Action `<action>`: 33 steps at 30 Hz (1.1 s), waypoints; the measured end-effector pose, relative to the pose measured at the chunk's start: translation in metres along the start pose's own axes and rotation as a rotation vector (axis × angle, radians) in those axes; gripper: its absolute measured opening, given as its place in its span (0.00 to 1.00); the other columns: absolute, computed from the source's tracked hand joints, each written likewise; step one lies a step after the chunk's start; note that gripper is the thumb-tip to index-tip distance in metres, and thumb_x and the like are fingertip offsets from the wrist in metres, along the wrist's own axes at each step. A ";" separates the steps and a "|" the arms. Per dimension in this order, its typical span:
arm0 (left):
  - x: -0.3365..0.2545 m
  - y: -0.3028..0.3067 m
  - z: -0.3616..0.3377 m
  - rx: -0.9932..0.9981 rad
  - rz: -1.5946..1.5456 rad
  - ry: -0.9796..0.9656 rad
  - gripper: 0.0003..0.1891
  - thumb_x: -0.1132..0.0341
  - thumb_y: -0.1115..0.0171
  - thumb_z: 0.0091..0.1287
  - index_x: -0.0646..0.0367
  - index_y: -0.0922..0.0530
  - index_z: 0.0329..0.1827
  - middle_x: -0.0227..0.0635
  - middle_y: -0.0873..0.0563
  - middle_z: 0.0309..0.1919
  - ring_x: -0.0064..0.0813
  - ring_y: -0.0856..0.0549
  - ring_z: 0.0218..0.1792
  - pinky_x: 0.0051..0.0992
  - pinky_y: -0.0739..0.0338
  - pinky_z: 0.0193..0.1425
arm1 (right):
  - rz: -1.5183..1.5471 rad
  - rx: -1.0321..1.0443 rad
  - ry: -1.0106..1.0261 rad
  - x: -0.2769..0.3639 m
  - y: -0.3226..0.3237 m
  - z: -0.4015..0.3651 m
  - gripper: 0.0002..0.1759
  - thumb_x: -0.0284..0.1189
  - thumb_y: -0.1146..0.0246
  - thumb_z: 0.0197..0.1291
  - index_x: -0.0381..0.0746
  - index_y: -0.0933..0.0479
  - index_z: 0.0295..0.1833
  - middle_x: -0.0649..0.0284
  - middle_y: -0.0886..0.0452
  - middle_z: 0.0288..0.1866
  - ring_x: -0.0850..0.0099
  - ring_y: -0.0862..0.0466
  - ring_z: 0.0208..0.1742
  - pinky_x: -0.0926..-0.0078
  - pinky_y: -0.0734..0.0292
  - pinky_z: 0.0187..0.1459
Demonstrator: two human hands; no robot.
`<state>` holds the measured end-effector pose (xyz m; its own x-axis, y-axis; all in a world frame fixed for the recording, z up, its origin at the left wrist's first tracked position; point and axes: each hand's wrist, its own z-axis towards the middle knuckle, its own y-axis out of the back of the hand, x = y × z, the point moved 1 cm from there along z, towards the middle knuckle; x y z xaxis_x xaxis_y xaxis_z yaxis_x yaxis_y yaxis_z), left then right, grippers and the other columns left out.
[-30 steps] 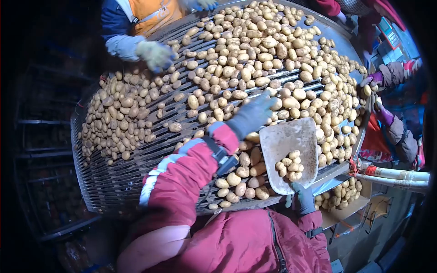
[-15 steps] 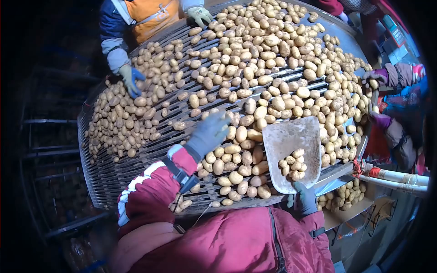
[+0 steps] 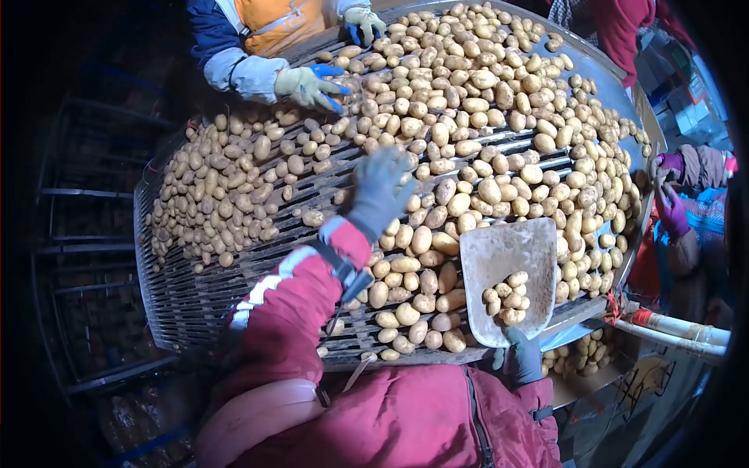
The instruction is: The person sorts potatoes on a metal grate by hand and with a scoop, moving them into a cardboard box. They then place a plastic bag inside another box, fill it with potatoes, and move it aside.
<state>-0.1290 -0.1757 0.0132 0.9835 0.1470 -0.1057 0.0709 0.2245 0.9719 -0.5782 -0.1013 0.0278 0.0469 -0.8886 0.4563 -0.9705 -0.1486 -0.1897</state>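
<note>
My left hand (image 3: 381,187), in a grey glove, reaches over the slatted grate (image 3: 234,292) with its fingers spread. It is nearest to loose potatoes (image 3: 459,204) and holds none that I can see; motion blurs the fingertips. At the near edge my right hand (image 3: 523,355), also gloved, is closed at the base of a worn whitish scoop (image 3: 499,242). The fingers partly hide the scoop's handle. Several small potatoes (image 3: 511,300) lie inside the scoop, towards its handle end. The scoop rests among the potatoes, its wide mouth pointing away from me.
Across the grate, a co-worker's gloved hands (image 3: 310,86) reach onto the potatoes. Another person's purple-gloved hands (image 3: 669,195) are at the right edge. White pipes (image 3: 679,329) jut out at the right, above a box of potatoes (image 3: 581,355). A potato heap (image 3: 211,187) covers the left side.
My left hand has moved forward and right over the potatoes. The co-worker's hand has left the left heap and moved right. The purple-gloved hands have come together. My right hand keeps the scoop.
</note>
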 end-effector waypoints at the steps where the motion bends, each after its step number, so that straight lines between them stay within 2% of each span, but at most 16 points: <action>1: 0.016 -0.007 0.015 -0.053 -0.003 0.172 0.30 0.45 0.36 0.71 0.51 0.22 0.71 0.41 0.27 0.75 0.47 0.38 0.80 0.57 0.43 0.80 | -0.003 0.001 0.005 -0.002 -0.001 0.001 0.16 0.28 0.35 0.67 0.31 0.25 0.56 0.58 0.19 0.22 0.66 0.23 0.12 0.70 0.31 0.12; 2: 0.102 -0.104 0.022 0.070 0.184 0.104 0.31 0.44 0.36 0.70 0.51 0.22 0.71 0.44 0.31 0.78 0.50 0.40 0.81 0.60 0.46 0.81 | 0.049 -0.008 0.042 -0.005 -0.002 0.002 0.16 0.28 0.36 0.68 0.31 0.26 0.56 0.57 0.19 0.23 0.66 0.22 0.13 0.70 0.30 0.13; 4: 0.115 -0.126 0.051 0.039 -0.551 0.478 0.35 0.41 0.38 0.71 0.53 0.26 0.75 0.45 0.36 0.82 0.53 0.43 0.83 0.64 0.50 0.82 | 0.095 -0.021 0.080 -0.013 0.001 0.007 0.17 0.28 0.36 0.68 0.30 0.26 0.57 0.56 0.19 0.24 0.65 0.22 0.14 0.70 0.28 0.14; 5: 0.095 -0.126 0.058 0.036 -0.557 0.484 0.35 0.41 0.38 0.71 0.53 0.26 0.75 0.45 0.36 0.82 0.53 0.43 0.83 0.64 0.50 0.82 | 0.077 -0.007 0.066 -0.018 0.005 0.011 0.17 0.30 0.37 0.68 0.29 0.26 0.56 0.55 0.19 0.24 0.64 0.23 0.12 0.69 0.29 0.12; 7: 0.021 -0.079 0.084 0.334 0.020 0.351 0.39 0.37 0.42 0.72 0.53 0.31 0.80 0.42 0.40 0.85 0.51 0.45 0.84 0.64 0.52 0.84 | 0.053 0.003 0.051 -0.017 0.006 0.011 0.18 0.33 0.38 0.69 0.29 0.27 0.55 0.54 0.20 0.23 0.64 0.25 0.11 0.68 0.30 0.11; 8: -0.025 -0.010 0.079 0.419 0.028 0.296 0.43 0.35 0.45 0.72 0.51 0.37 0.83 0.38 0.39 0.85 0.46 0.45 0.85 0.63 0.53 0.85 | 0.066 0.005 0.064 -0.015 0.004 0.009 0.18 0.32 0.38 0.69 0.29 0.27 0.55 0.53 0.19 0.26 0.63 0.25 0.11 0.68 0.30 0.11; 10: -0.023 -0.039 0.057 0.391 -0.293 0.104 0.42 0.35 0.44 0.71 0.48 0.37 0.83 0.39 0.37 0.84 0.46 0.43 0.84 0.64 0.52 0.84 | 0.076 0.012 0.079 -0.011 -0.002 0.004 0.17 0.31 0.39 0.69 0.29 0.27 0.56 0.53 0.19 0.28 0.63 0.25 0.11 0.68 0.30 0.11; 12: -0.040 -0.014 0.035 0.377 -0.461 -0.003 0.42 0.37 0.41 0.70 0.47 0.36 0.83 0.43 0.35 0.82 0.51 0.39 0.82 0.63 0.49 0.83 | 0.110 -0.011 0.077 -0.006 -0.005 0.002 0.14 0.29 0.38 0.68 0.31 0.25 0.54 0.55 0.18 0.31 0.64 0.23 0.14 0.69 0.28 0.13; 14: -0.046 -0.018 0.002 0.248 -0.157 -0.241 0.39 0.43 0.34 0.68 0.49 0.31 0.80 0.46 0.31 0.79 0.50 0.33 0.79 0.52 0.40 0.82 | 0.093 0.006 0.071 -0.004 -0.007 0.002 0.14 0.29 0.38 0.68 0.32 0.25 0.54 0.55 0.18 0.31 0.65 0.22 0.15 0.69 0.28 0.14; 16: -0.033 -0.017 -0.021 0.235 -1.080 -0.002 0.31 0.47 0.34 0.69 0.49 0.24 0.73 0.46 0.25 0.75 0.50 0.28 0.74 0.49 0.36 0.79 | 0.080 0.016 0.054 -0.003 -0.004 0.001 0.14 0.29 0.38 0.68 0.33 0.24 0.54 0.56 0.18 0.32 0.65 0.22 0.16 0.70 0.28 0.14; 17: -0.022 -0.009 -0.026 0.230 -1.079 0.000 0.31 0.47 0.34 0.69 0.49 0.24 0.73 0.46 0.25 0.75 0.50 0.28 0.74 0.49 0.36 0.79 | 0.075 0.020 0.045 -0.002 -0.004 0.001 0.14 0.29 0.38 0.68 0.33 0.24 0.54 0.57 0.17 0.32 0.66 0.21 0.16 0.70 0.28 0.15; 19: 0.003 0.009 -0.039 -0.027 -0.436 -0.096 0.22 0.53 0.33 0.70 0.51 0.17 0.64 0.44 0.18 0.67 0.49 0.22 0.68 0.46 0.29 0.75 | 0.069 0.023 0.032 -0.002 -0.005 0.000 0.14 0.30 0.38 0.68 0.34 0.23 0.54 0.57 0.17 0.33 0.66 0.21 0.17 0.71 0.27 0.15; 20: 0.013 0.016 -0.043 -0.063 -0.416 0.038 0.18 0.56 0.32 0.70 0.53 0.14 0.59 0.43 0.13 0.58 0.47 0.17 0.62 0.43 0.24 0.69 | 0.096 0.003 0.021 -0.001 -0.007 0.000 0.14 0.30 0.37 0.68 0.32 0.25 0.54 0.58 0.19 0.27 0.66 0.21 0.15 0.70 0.27 0.14; 21: 0.032 0.014 -0.047 -0.085 -0.447 0.084 0.17 0.56 0.33 0.70 0.54 0.14 0.58 0.44 0.13 0.57 0.48 0.16 0.59 0.43 0.22 0.67 | 0.123 -0.016 0.010 -0.001 -0.008 0.000 0.15 0.30 0.37 0.69 0.31 0.26 0.54 0.58 0.20 0.21 0.66 0.22 0.13 0.69 0.26 0.12; 30: 0.062 -0.007 0.048 0.002 -0.351 0.258 0.14 0.58 0.36 0.70 0.53 0.14 0.54 0.44 0.14 0.50 0.51 0.15 0.53 0.46 0.19 0.58 | 0.009 -0.025 0.056 -0.003 -0.003 0.002 0.12 0.30 0.38 0.68 0.30 0.25 0.48 0.58 0.21 0.20 0.66 0.23 0.12 0.69 0.27 0.11; 33: 0.061 -0.047 0.071 -0.017 -0.099 0.114 0.14 0.59 0.36 0.69 0.52 0.16 0.55 0.43 0.15 0.53 0.50 0.15 0.53 0.47 0.19 0.56 | 0.041 -0.028 0.050 -0.007 -0.001 0.004 0.13 0.30 0.38 0.69 0.29 0.25 0.49 0.57 0.20 0.20 0.65 0.22 0.13 0.69 0.27 0.12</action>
<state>-0.0605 -0.2461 -0.0236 0.9463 0.2319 -0.2254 0.1630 0.2600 0.9518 -0.5770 -0.0965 0.0213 -0.0042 -0.8710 0.4913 -0.9778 -0.0994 -0.1846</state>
